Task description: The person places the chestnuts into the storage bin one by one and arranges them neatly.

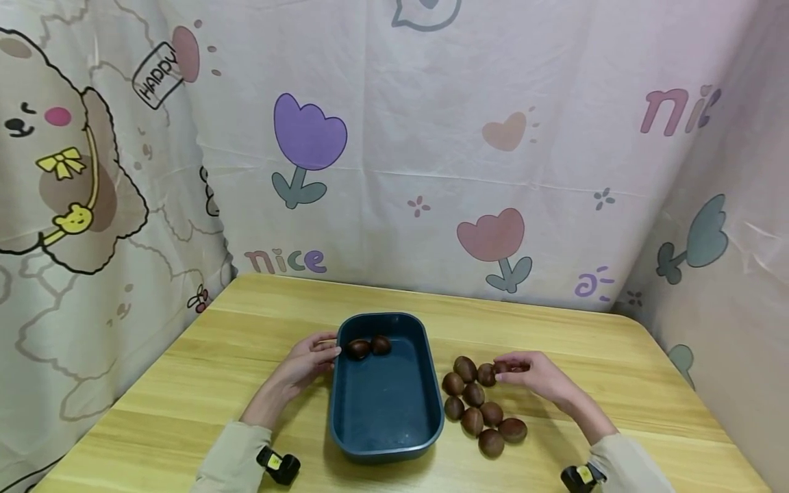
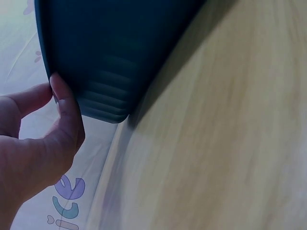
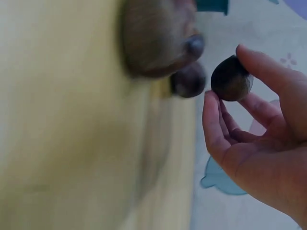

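Note:
A dark blue rectangular tray [image 1: 387, 404] with rounded corners stands on the table, and two brown chestnuts [image 1: 381, 344] lie near its far left corner. My left hand [image 1: 306, 361] pinches the tray's left rim near the far end; in the left wrist view its thumb and finger meet at the wall's edge. To the tray's right lies a loose group of several chestnuts [image 1: 472, 421]. At that group's far right side, my right hand [image 1: 535, 375] holds one chestnut [image 3: 232, 79] between thumb and fingertips, shown clearly in the right wrist view.
The light wooden table [image 1: 277, 308] carries the tray and the nuts. A printed curtain [image 1: 401, 137] hangs behind the table and along both sides. Black wrist cameras [image 1: 279, 465] sit on both sleeves.

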Demonstrator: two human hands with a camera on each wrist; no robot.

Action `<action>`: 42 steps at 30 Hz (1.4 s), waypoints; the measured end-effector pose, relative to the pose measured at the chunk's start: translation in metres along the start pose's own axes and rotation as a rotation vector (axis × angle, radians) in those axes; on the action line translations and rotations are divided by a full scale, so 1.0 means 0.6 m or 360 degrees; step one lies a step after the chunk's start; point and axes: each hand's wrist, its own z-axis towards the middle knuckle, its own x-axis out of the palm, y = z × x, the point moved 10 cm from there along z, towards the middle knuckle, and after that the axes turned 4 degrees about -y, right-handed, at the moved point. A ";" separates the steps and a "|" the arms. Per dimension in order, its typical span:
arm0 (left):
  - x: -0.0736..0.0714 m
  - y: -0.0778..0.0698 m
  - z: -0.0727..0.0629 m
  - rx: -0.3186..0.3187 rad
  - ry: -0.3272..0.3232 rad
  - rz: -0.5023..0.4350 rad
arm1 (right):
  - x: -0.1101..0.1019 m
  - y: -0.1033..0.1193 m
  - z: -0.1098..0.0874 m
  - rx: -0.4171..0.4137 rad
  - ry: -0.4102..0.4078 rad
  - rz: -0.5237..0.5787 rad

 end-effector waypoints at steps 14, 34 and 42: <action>-0.002 0.003 0.000 -0.0017 -0.0022 0.0033 | 0.023 0.134 0.082 -0.0080 -0.0163 0.0059; 0.003 0.002 -0.007 -0.0039 0.0105 0.0006 | 0.125 0.185 0.172 0.0022 -0.0412 0.0441; 0.004 0.001 -0.006 -0.0046 0.0117 0.0031 | 0.178 0.183 0.182 -0.0003 -0.0376 0.0355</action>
